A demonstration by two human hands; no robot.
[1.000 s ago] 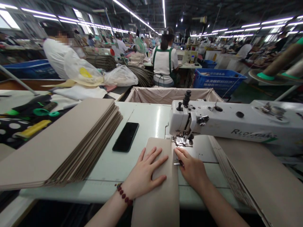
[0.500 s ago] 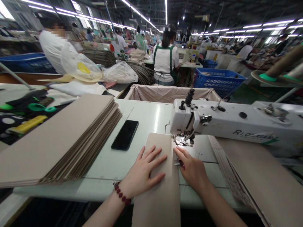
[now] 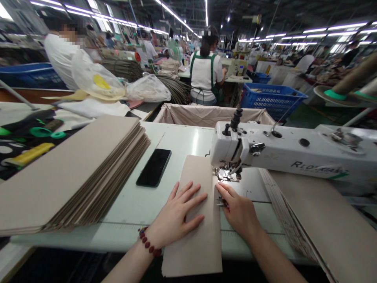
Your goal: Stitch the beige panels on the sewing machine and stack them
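A long beige panel [image 3: 196, 247] lies under the head of a white sewing machine [image 3: 282, 147], its right edge beside the presser foot [image 3: 228, 174]. Fingers spread, my left hand [image 3: 179, 214] rests flat on the panel. My right hand [image 3: 241, 210] is closed around small thread snips [image 3: 220, 202], whose blades poke out to the left over the panel's edge; their handles are hidden in my palm. The fingertips of that hand touch the panel's right edge, just in front of the presser foot.
Left on the table is a thick stack of beige panels [image 3: 79, 165], with a black phone [image 3: 154, 168] beside it. More panels [image 3: 326, 208] lie right, under the machine arm. Beyond the table are a cloth-lined bin [image 3: 188, 114], a blue basket [image 3: 271, 102] and co-workers.
The beige panel has slid forward past the presser foot, and its near end now shows at the table's front edge. Both hands have stayed almost in place.
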